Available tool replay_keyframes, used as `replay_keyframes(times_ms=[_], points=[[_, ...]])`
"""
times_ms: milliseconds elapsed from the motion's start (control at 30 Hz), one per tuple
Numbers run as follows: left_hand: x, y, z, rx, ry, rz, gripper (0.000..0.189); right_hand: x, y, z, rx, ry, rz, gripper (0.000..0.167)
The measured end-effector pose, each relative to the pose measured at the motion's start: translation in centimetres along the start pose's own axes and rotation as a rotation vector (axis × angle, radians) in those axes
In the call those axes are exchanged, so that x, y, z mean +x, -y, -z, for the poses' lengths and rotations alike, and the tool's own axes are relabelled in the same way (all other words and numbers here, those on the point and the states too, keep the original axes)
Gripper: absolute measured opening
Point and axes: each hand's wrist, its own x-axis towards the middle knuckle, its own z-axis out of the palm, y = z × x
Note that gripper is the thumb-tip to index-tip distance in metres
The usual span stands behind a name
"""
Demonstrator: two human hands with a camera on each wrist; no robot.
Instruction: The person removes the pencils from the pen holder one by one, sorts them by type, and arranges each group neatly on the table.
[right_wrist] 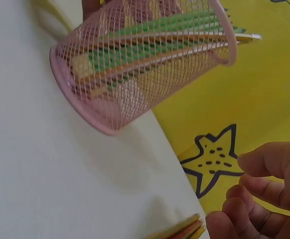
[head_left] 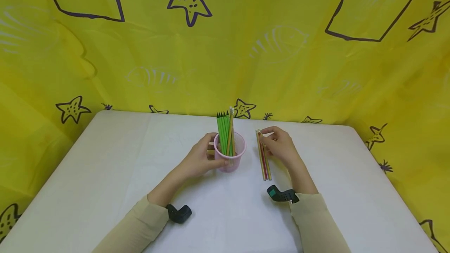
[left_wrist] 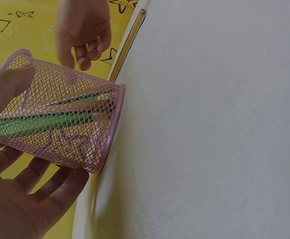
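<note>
My left hand (head_left: 198, 160) grips a pink mesh pencil cup (head_left: 236, 163) from its left side, thumb in front and fingers behind. The cup stands upright on the table, and in the left wrist view its mesh wall (left_wrist: 60, 89) lies between thumb and fingers. Several green pencils (head_left: 223, 134) and a couple of gold ones (head_left: 230, 138) lean inside it. To the right, a small row of gold and red pencils (head_left: 265, 163) lies on the table. My right hand (head_left: 281, 144) hovers at their far end, fingers loosely bent; in the right wrist view nothing is held between them.
The white table (head_left: 105, 179) stretches out on both sides of the hands. Behind it hangs a yellow curtain (head_left: 218, 57) printed with starfish and fish. Black wrist cameras (head_left: 179, 214) are worn on both arms, close above the tabletop.
</note>
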Motion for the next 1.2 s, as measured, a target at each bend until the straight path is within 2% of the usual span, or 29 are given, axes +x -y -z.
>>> replay_keyframes(times_ms=[300,433,633,733,867,1033,1200], points=[[-0.1,-0.1,0.0,0.010,-0.008,0.009,0.078,-1.1,2.5,-1.5,0.108,0.059,0.137,0.039],[-0.1,-0.1,0.0,0.006,-0.011,0.004,0.078,-1.5,3.3,-2.6,0.128,0.042,0.200,0.038],[-0.1,-0.1,0.0,0.020,-0.015,-0.007,0.078,-2.2,4.2,-4.0,0.149,0.024,0.413,0.040],[-0.1,-0.1,0.0,0.016,-0.011,-0.011,0.078,-2.5,4.4,-4.4,0.120,0.051,0.508,0.046],[-0.1,-0.1,0.1,0.021,-0.001,-0.032,0.077,-2.7,4.4,-4.7,-0.002,0.092,0.585,0.054],[-0.1,-0.1,0.1,0.023,0.003,-0.035,0.075,-2.7,4.4,-4.8,-0.117,0.119,0.618,0.063],[-0.1,0.0,0.1,0.013,0.000,-0.011,0.075,-2.8,4.5,-4.7,-0.118,0.094,0.629,0.060]])
